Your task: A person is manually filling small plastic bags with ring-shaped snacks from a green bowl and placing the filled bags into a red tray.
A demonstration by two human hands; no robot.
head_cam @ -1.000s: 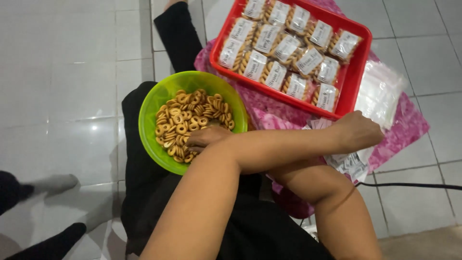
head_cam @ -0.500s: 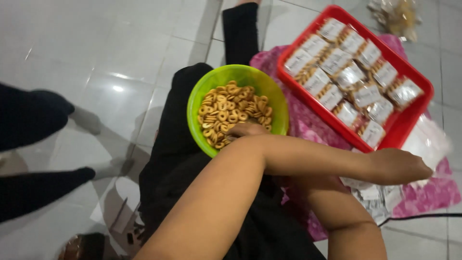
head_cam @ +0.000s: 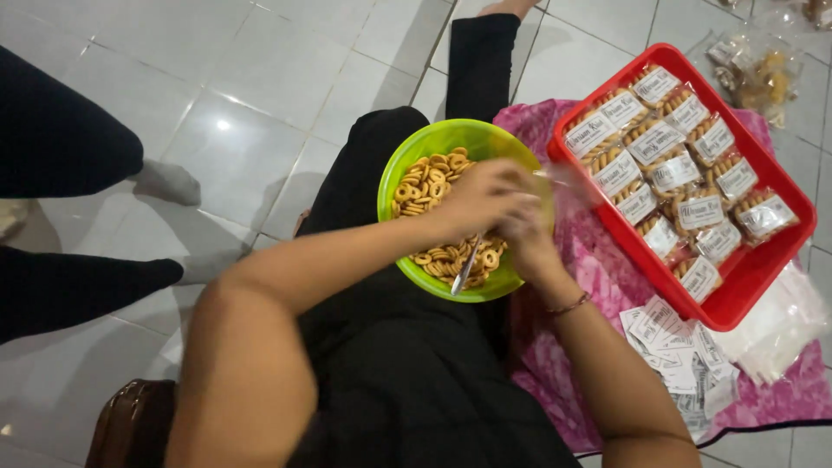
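Green bowl of ring cookies on lap, more than half full. Left hand and right hand meet over it, fingers pinching a clear bag, blurred. Right: red tray nearly filled with packed bags. Near right: paper labels, empty bags unused.

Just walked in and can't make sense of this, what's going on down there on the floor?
A person sits on the tiled floor with a green bowl of ring-shaped snacks on their lap. The left hand and right hand meet over the bowl, seemingly handling a small clear bag. Beside them, a red tray holds filled, labelled packets.
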